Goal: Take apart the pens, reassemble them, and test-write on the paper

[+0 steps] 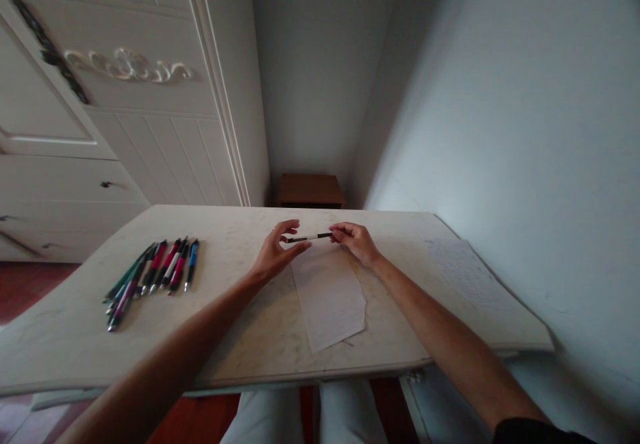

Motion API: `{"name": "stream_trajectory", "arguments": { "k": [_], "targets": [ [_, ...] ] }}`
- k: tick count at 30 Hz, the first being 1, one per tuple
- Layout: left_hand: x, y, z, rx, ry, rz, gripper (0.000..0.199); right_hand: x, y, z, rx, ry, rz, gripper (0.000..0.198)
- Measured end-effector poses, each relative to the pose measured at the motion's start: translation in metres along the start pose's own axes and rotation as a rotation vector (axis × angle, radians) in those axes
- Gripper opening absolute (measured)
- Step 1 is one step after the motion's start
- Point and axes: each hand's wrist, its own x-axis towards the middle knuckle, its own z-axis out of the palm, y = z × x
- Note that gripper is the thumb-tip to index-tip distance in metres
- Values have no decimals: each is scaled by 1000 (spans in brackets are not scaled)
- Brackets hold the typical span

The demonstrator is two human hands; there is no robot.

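Observation:
A black-and-white pen (311, 237) lies level above the far end of a white sheet of paper (333, 301). My right hand (354, 241) pinches the pen's right end between thumb and fingers. At the other end, my left hand (281, 247) is open, its thumb and fingers spread around the pen's left tip. Whether a left finger touches that tip, I cannot tell. Over to the left, a group of pens (159, 267) in green, purple, pink, black and blue lies side by side on the table.
The white table (235, 357) has stains on its top. A second sheet with writing (463, 271) lies at its right side, by the grey wall (525, 131). A white cabinet (165, 151) stands at the left, and a brown wooden box-like piece (311, 189) behind the table.

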Motion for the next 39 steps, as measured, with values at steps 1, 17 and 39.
{"name": "stream_trajectory", "arguments": {
  "k": [1,17,39],
  "targets": [
    [0,0,-1,53,20,-5,50,0,0,-1,9,12,-7,38],
    [2,0,-5,39,31,122,51,2,-4,-4,69,63,-29,35],
    [2,-8,-2,3,-65,-92,32,2,-3,-3,84,99,-24,35]
  ]
}}
